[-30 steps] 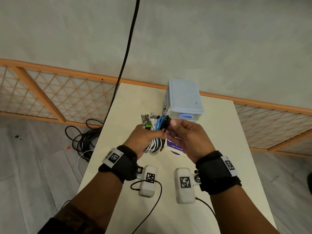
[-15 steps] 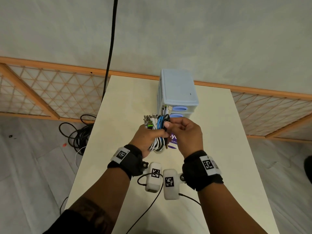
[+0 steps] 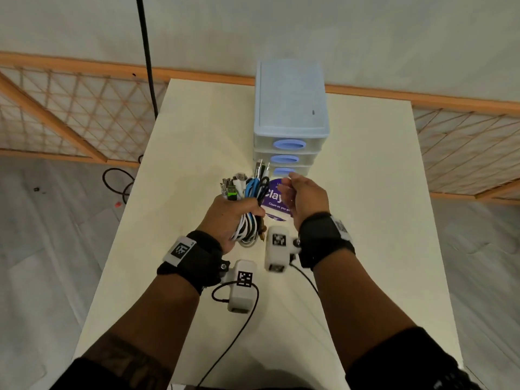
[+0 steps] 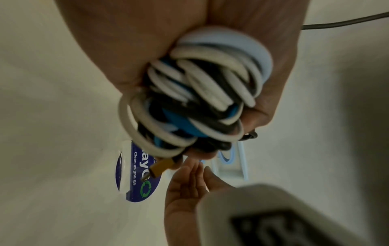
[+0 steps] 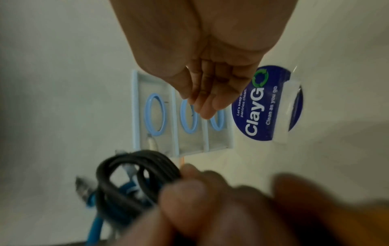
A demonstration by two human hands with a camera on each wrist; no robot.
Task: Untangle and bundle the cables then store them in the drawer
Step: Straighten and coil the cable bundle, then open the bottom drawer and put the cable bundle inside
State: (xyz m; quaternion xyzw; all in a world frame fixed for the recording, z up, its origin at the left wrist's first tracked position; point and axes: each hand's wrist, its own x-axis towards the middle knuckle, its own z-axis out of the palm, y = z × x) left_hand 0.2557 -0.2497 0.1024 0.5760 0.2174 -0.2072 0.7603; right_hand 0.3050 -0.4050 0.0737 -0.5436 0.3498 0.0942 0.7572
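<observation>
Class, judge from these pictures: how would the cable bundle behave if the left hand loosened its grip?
The cable bundle would probably spring apart: its loops show no tie, only the left hand gripping them. It looks floppy; loose plug ends splay outward. Probably light, since one hand holds it.

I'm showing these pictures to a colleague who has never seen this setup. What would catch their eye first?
Probably the fat bundle of white, blue and black cables gripped in the left hand above the middle of the cream table. Next, the pale blue three-drawer unit standing just beyond it, all drawers closed, with the open right hand reaching toward its lowest handle. A round purple ClayGo sticker lies on the table before the unit.
</observation>
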